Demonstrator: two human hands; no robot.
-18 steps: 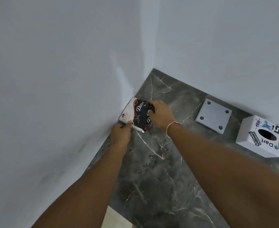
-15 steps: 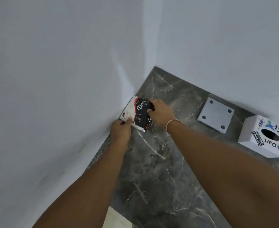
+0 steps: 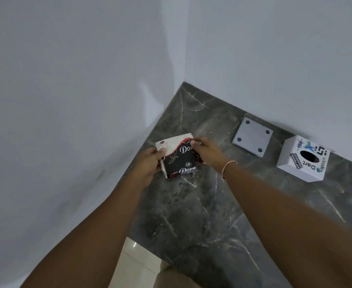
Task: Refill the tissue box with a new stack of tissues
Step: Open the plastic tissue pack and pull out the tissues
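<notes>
A black, white and red tissue pack (image 3: 179, 156) printed "Dove" is held between both hands just above the dark marble counter (image 3: 202, 215), near the left wall. My left hand (image 3: 150, 163) grips its left edge. My right hand (image 3: 206, 150) grips its upper right edge; a thin band is on that wrist. A white cube tissue box (image 3: 304, 159) with an oval hole on top and printed logos stands at the right by the back wall. Its flat grey square lid (image 3: 252, 136) with four holes lies left of the box.
White walls meet in a corner behind the counter. The counter's front edge runs diagonally at the bottom, with pale floor tiles (image 3: 137, 265) below it.
The tissue pack has come away from the left wall toward me and turned so its printed face shows more fully. Both hands moved with it.
</notes>
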